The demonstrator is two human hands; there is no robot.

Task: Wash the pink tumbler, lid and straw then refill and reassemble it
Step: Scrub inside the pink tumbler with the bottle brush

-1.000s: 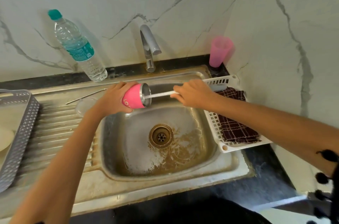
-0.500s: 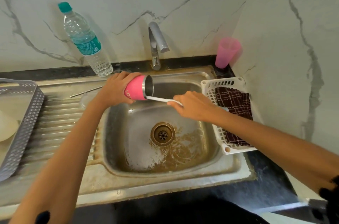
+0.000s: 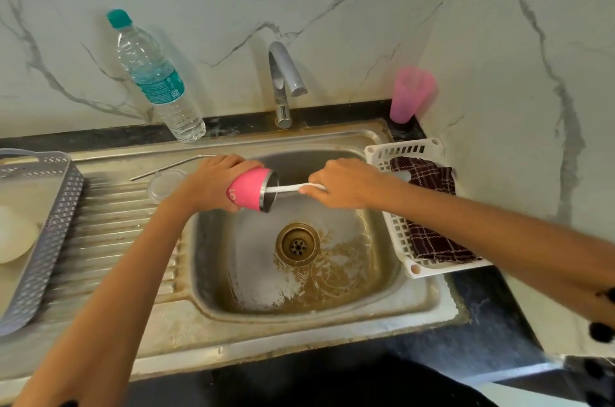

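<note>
While the pink tumbler (image 3: pixel 248 189) is being held on its side above the back left part of the sink (image 3: pixel 299 330), its open steel mouth is being pointed rightward, toward the right hand (image 3: pixel 342 183). The tumbler is being gripped around its body by the left hand (image 3: pixel 213 180), with fingers curled over the top. A thin white handle (image 3: pixel 286 188) is being pinched in the closed fingers of the right hand, and its far end is being run into the tumbler's mouth; whatever sits at its tip is being hidden inside. No water is being seen at the tap (image 3: pixel 283 80), which stands behind the basin. On the draining board (image 3: pixel 109 213), a clear round lid (image 3: pixel 164 185) is being left flat just beside the left wrist, and a metal straw (image 3: pixel 166 167) is lying behind it, its right end covered by the left hand. A brown-stained drain (image 3: pixel 297 244) is being noted below and to the right of the tumbler. Further items recorded: a water bottle (image 3: pixel 156 80) with a teal cap against the wall, a pink cup (image 3: pixel 411 93) in the back right corner, a white basket (image 3: pixel 399 153) holding a dark checked cloth (image 3: pixel 429 207) at the sink's right edge, and a grey perforated tray (image 3: pixel 50 223) at far left.
</note>
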